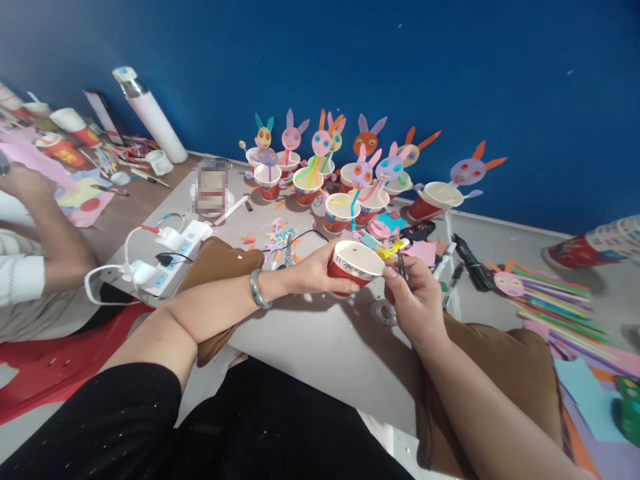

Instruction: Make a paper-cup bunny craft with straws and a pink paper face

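Note:
My left hand (pixel 314 269) is wrapped round a red-and-white paper cup (pixel 356 261), tilted with its mouth towards me. A small dark mark shows inside the cup. Close to the rim's right side, my right hand (pixel 416 293) pinches a slim dark tool (pixel 401 264) whose kind I cannot make out. A roll of clear tape (pixel 384 311) lies below the cup, partly behind my right hand. Beyond it are yellow paper pieces (pixel 391 250) and a pair of scissors (pixel 289 251) among paper scraps.
Several finished-looking paper cups with rabbit heads (pixel 321 143) stand along the blue wall. At left are a power strip (pixel 183 253), a white bottle (pixel 155 123) and another person's arm (pixel 65 233). Brown cushions (pixel 495 387) flank me. Coloured sticks (pixel 560 300) and stacked cups (pixel 575 252) lie right.

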The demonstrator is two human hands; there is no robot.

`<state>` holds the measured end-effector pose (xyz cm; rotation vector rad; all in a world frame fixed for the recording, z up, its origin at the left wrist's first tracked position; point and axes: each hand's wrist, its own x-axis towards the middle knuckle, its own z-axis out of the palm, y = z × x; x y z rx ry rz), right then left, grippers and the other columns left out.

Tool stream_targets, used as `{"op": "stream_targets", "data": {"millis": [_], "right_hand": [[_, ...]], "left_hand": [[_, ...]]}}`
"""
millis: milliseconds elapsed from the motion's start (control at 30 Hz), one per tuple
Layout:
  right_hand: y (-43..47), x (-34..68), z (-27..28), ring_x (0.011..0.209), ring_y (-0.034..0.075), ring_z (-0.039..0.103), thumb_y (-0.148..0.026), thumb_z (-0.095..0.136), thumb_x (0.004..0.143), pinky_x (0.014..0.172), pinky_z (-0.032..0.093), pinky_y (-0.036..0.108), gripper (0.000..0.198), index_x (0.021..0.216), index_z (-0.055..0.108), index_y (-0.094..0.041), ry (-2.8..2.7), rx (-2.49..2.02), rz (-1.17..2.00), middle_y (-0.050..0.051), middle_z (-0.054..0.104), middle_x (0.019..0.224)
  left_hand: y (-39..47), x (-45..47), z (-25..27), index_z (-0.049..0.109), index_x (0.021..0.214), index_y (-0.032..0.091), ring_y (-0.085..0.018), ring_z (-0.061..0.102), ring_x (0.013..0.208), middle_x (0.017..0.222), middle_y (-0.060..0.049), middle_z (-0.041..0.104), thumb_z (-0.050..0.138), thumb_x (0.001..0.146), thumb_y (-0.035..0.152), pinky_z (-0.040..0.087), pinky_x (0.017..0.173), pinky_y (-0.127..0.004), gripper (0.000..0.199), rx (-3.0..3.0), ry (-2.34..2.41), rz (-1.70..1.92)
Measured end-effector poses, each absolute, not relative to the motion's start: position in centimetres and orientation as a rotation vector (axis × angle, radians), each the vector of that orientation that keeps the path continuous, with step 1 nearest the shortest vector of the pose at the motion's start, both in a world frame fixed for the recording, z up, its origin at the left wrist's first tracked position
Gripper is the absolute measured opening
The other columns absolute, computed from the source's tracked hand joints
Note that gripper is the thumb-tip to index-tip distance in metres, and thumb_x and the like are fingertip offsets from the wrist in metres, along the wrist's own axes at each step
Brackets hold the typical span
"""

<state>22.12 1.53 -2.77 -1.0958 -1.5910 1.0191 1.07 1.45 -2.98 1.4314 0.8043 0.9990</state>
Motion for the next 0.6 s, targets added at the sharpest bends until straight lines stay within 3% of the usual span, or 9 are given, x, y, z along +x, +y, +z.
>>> {"op": "stream_targets", "data": {"millis": [167, 500, 600], "right_hand": [[1.6, 22.0, -3.5, 0.041, 0.008, 0.035, -0.051, 0.067, 0.087, 0.04, 0.029, 0.023, 0.033, 0.099, 0.056, -0.022, -1.532, -1.041, 1.111, -0.01, 0.042, 0.055], [1.2, 21.7, -4.1, 0.045, 0.008, 0.035, -0.048, 0.059, 0.094, 0.044, 0.032, 0.022, 0.033, 0.078, 0.053, -0.021, -1.72, -1.0, 1.107, -0.007, 0.044, 0.054], [1.3, 21.6, -4.1, 0.047, 0.008, 0.038, -0.048, 0.058, 0.095, 0.044, 0.032, 0.021, 0.034, 0.076, 0.053, -0.021, -1.658, -1.015, 1.075, -0.006, 0.047, 0.055]], "left_hand": [[1.3, 1.0, -2.8, 0.052, 0.12, 0.016, -0.026, 0.061, 0.108, 0.115, -0.012, 0.063, 0.087, 0.067, 0.042, 0.051, 0.093, -0.043, 0.068, 1.405, 0.834, 0.989], [1.0, 1.4, -3.0, 0.055, 0.117, 0.017, -0.021, 0.062, 0.103, 0.111, -0.009, 0.065, 0.065, 0.088, 0.055, 0.052, 0.091, -0.037, 0.049, 1.283, 0.859, 0.958], [1.5, 1.5, -4.0, 0.056, 0.122, 0.019, -0.023, 0.06, 0.114, 0.119, -0.011, 0.065, 0.056, 0.094, 0.053, 0.051, 0.097, -0.04, 0.045, 1.321, 0.854, 1.052]]}}
